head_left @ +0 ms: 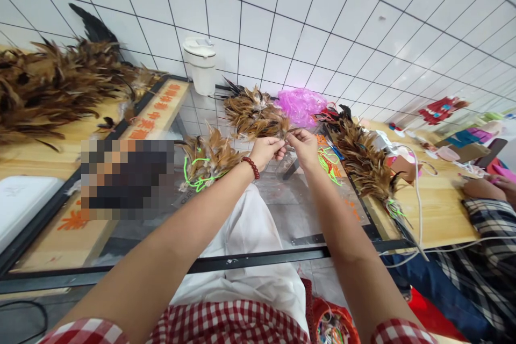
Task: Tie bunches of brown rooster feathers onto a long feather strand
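Observation:
Over the glass tabletop [278,204], my left hand [266,152] and my right hand [303,146] meet with their fingertips pinched together. A small brown feather [285,127] shows at the fingertips; its lower end is hidden by my fingers. Just behind lies a pile of brown feathers [250,113]. A feather bundle [215,155] with bright green cord [197,183] rests left of my left hand. More green and red cords [328,164] lie right of my right hand. Crumpled pink plastic [302,106] sits beyond my hands.
A lidded white cup [202,71] stands by the tiled wall. Large feather heaps [52,86] cover the left table. On the right lie a long feather bundle [363,158] and a white cable [419,193]. A person's plaid sleeve [489,220] is at far right. A pixelated patch hides part of the left.

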A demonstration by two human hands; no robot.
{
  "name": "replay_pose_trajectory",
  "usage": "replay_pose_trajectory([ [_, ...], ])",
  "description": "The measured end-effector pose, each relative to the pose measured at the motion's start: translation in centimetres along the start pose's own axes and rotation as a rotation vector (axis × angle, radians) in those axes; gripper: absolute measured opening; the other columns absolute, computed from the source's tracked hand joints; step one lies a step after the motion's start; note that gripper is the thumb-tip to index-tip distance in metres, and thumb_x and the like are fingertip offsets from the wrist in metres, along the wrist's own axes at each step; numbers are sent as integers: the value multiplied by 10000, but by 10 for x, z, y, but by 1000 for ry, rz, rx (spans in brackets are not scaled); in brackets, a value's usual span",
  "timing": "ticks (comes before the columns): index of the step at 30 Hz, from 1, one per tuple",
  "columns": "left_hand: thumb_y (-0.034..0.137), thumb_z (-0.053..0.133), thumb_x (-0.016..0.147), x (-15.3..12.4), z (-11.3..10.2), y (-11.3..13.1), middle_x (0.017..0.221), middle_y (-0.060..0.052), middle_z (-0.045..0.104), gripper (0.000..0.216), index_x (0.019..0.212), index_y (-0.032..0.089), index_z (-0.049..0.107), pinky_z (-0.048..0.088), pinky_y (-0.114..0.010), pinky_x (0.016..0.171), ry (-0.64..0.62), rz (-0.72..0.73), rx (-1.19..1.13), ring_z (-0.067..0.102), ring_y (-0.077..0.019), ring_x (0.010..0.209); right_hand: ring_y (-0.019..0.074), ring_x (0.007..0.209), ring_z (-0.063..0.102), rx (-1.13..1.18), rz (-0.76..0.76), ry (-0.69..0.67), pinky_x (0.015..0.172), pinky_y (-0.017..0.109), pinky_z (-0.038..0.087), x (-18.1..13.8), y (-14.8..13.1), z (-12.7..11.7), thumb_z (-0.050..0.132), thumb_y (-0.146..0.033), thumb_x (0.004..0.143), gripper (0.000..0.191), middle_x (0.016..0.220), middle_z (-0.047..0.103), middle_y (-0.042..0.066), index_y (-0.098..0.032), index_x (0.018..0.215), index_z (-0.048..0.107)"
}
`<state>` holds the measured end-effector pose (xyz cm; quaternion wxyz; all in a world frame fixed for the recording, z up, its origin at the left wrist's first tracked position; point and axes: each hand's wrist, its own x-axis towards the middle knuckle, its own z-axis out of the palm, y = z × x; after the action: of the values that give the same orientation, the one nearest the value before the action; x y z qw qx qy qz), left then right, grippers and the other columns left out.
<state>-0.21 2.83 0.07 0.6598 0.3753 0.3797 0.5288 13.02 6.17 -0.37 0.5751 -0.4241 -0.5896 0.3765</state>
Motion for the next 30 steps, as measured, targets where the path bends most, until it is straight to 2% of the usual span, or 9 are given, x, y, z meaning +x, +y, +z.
replay_pose_trajectory([
  [4,222,691,772,4,-4,0,576,17,584,129,751,105,640,420,-182,482,89,80,-125,506,-44,462,144,691,584,-173,55,87,682,291,476,4,16,-9,671,-459,691,317,794,683,37,-172,823,651],
  [8,215,676,784,7,-5,0,571,21,576,124,740,110,625,426,-179,506,167,111,-211,510,-41,476,160,654,569,-508,83,102,685,305,447,0,25,-13,658,-512,705,342,716,671,39,-177,765,685],
  [10,214,684,777,7,-4,0,570,19,577,127,735,110,623,426,-180,511,190,107,-219,509,-41,481,158,623,550,-651,74,98,664,296,428,-3,25,-10,675,-506,696,306,651,641,20,-202,719,692],
  [13,214,690,772,6,-3,-1,575,15,580,126,744,107,628,416,-183,504,188,98,-213,505,-43,476,149,608,526,-743,22,78,655,281,413,-5,25,-4,702,-385,678,168,603,608,-1,-219,661,682],
  [16,209,681,781,6,-3,0,579,15,580,121,744,108,626,413,-182,505,186,93,-211,505,-42,475,143,624,523,-638,-10,62,656,270,413,-4,25,-4,640,-298,704,103,632,618,-5,-206,674,675],
  [22,195,669,787,6,-3,1,587,8,588,109,742,105,627,421,-193,510,185,84,-212,512,-50,482,104,585,494,-161,60,73,594,233,400,1,18,-7,629,-312,670,142,660,599,-23,-184,729,610],
  [26,176,659,792,6,-3,2,589,5,596,104,730,101,622,435,-187,521,185,78,-220,523,-48,490,66,488,404,76,164,-11,490,204,313,0,2,-5,664,-311,652,151,560,510,-55,-191,660,571],
  [30,179,688,770,4,-2,3,628,-20,638,114,720,100,624,488,-207,587,168,46,-217,577,-64,541,56,455,312,185,199,-53,446,198,257,-3,-10,-2,688,-301,626,156,501,408,-75,-201,617,568],
])
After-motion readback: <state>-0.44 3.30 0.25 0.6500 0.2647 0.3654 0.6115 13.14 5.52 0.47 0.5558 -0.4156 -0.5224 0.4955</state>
